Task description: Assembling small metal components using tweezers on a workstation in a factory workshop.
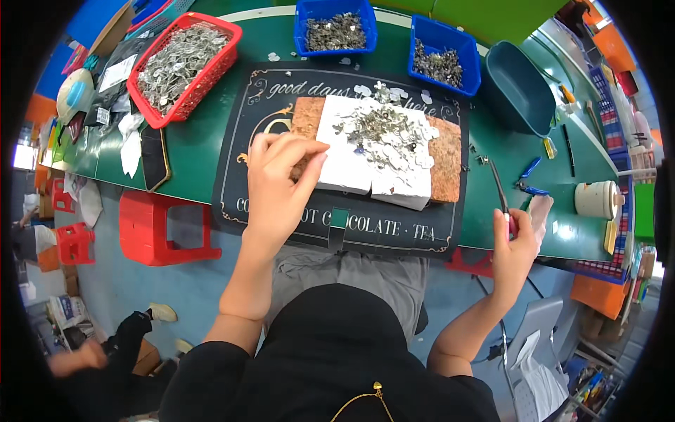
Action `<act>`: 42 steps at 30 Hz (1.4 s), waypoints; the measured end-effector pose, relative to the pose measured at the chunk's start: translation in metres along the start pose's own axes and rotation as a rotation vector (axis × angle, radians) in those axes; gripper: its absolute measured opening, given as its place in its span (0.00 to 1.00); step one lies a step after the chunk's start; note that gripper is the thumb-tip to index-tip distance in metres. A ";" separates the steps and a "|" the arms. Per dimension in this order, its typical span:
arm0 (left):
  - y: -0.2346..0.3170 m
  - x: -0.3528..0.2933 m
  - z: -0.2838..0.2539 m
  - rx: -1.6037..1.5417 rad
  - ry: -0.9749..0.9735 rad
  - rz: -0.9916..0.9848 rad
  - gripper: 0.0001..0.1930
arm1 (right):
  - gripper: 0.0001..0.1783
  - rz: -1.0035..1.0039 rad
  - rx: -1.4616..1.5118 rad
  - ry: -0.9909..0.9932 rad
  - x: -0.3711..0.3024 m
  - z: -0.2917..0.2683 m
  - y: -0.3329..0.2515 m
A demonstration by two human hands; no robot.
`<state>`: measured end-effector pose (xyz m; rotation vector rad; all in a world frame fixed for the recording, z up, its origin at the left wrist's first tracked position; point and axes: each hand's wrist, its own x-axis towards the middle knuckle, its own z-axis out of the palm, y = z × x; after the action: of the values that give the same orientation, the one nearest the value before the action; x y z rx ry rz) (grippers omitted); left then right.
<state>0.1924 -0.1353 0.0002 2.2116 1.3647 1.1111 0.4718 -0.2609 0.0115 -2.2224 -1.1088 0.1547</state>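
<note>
My left hand [280, 172] is over the left part of a black printed mat [239, 151], thumb and forefinger pinched together; whatever lies between the tips is too small to make out. Just right of those fingertips are white blocks [343, 167] side by side, topped by a loose heap of small flat metal pieces [387, 133]. Rough brown bricks [445, 158] flank the blocks. To the right of the mat, my right hand [517, 243] grips dark slender tweezers [500, 186], tips pointing up and away beside a few tiny metal bits [482, 160].
A red basket [228, 53] and two blue bins [336, 53] hold more metal pieces. A dark green tub [517, 84], blue-handled pliers [531, 179] and a white lidded pot [596, 200] stand rightward. At left lies a phone [155, 158]. Red stools [144, 228] and another person [119, 344] are below.
</note>
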 end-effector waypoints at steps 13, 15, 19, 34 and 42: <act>0.006 0.012 0.017 -0.209 0.045 -0.115 0.07 | 0.20 -0.027 0.942 -0.628 -0.050 0.032 -0.037; 0.008 0.006 0.015 -0.788 0.078 -0.246 0.06 | 0.16 -0.145 0.838 -0.601 -0.056 0.045 -0.044; 0.015 -0.005 0.017 -1.271 -0.008 -0.419 0.08 | 0.13 -0.400 0.606 -0.430 -0.057 0.058 -0.060; 0.027 -0.020 0.018 -1.301 -0.059 -0.467 0.06 | 0.13 -0.578 0.475 -0.209 -0.056 0.056 -0.062; 0.022 -0.022 0.017 -1.096 -0.169 -0.342 0.07 | 0.09 -0.344 0.679 -0.496 -0.052 0.055 -0.054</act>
<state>0.2132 -0.1628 -0.0071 1.1874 0.7097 1.1083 0.3814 -0.2489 -0.0088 -1.3963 -1.4120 0.8336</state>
